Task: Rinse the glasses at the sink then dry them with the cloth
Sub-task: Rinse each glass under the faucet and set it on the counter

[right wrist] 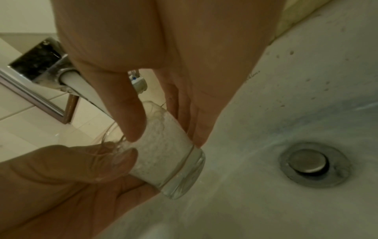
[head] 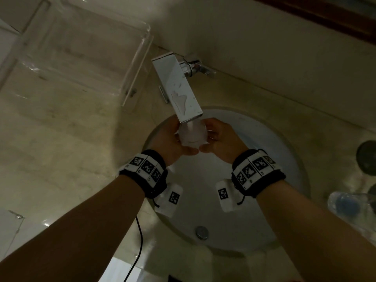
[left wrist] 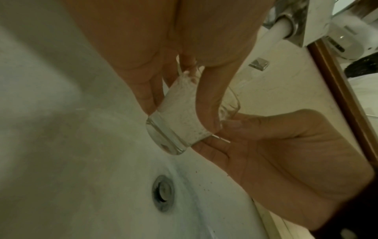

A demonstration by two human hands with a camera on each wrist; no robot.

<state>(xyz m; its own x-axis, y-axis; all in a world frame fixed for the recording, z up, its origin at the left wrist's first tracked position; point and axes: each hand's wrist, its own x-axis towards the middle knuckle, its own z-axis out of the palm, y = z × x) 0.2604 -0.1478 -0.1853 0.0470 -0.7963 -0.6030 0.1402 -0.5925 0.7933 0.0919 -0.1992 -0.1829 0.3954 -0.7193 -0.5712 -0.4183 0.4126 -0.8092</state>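
Both hands hold one glass under the tap, over the sink. The left hand and right hand have fingers curled round it. White bubbly water fills the glass.

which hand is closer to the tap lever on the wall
Right. The right hand grips the glass on the side below the lever; the left hand grips the glass's far side, left of the spout, farther from the lever.
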